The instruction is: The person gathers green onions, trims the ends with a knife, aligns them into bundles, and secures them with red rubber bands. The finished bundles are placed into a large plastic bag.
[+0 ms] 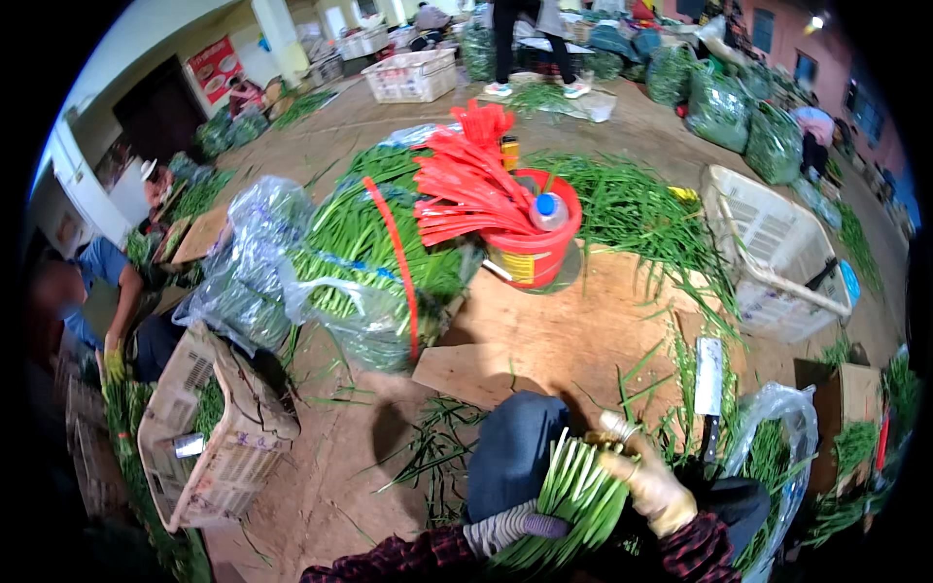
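Observation:
A bunch of green leafy stalks, like garlic chives (583, 481), lies across my lap with its pale ends up. My left hand (514, 526), in a striped grey and purple glove, is closed around its lower left side. My right hand (645, 477), in a worn cream glove, touches the pale ends from the right, its fingers bent. A cleaver (708, 386) with a black handle lies right of my knees among cut scraps at the wooden board's edge (554, 328). Beyond stands a red bucket (536, 251) holding a blue-capped plastic bottle (548, 211) and many red strips (466, 186).
White plastic crates stand at the right (780, 270) and left (219, 452). Bagged greens (357, 291) lie left of the board, loose greens (619, 204) behind it. A clear bag (780, 437) is near my right knee. A co-worker (102, 284) sits at the left; another person (532, 36) stands behind.

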### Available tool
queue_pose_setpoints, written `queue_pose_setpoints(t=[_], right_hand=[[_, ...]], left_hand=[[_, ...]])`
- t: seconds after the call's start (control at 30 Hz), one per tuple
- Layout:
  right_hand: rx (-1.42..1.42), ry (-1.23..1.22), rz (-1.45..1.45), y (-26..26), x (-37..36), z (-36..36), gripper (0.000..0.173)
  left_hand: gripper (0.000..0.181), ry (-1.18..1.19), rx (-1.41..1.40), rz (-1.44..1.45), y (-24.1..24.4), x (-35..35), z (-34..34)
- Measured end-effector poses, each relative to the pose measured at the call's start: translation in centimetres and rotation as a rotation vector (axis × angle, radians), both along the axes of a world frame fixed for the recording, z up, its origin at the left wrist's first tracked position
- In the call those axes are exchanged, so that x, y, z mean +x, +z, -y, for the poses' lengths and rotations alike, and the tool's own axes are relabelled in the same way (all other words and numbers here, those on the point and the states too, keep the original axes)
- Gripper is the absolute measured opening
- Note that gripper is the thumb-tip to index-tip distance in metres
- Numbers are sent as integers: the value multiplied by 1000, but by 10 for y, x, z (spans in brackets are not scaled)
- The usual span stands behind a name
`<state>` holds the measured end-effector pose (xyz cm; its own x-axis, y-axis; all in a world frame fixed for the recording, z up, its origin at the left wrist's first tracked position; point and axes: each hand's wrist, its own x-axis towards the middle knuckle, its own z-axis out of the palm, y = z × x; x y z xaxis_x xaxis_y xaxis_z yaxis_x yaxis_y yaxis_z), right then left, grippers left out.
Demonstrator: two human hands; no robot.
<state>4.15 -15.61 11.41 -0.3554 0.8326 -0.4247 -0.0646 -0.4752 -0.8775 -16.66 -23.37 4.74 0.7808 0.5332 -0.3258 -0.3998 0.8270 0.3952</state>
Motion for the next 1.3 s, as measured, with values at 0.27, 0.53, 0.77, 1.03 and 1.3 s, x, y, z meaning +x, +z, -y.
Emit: queue_pose_setpoints(t=[0.27, 0.53, 0.77, 1.03, 1.3], right_hand=[[551, 334, 346, 6, -159, -159, 33], [898, 296, 801, -12, -283, -194, 35], [1062, 118, 479, -19, -216, -191, 16], [473, 425, 503, -62, -65, -134, 27], [710, 409, 645, -80, -134, -170, 19]], left_hand=[[76, 342, -144, 203, -20, -30, 31], [88, 536, -77, -22, -11, -58, 55], [93, 457, -47, -114, -12, -54, 57], [102, 270, 74, -111, -1, -31, 41], [101, 330, 206, -253, -17, -52, 63]])
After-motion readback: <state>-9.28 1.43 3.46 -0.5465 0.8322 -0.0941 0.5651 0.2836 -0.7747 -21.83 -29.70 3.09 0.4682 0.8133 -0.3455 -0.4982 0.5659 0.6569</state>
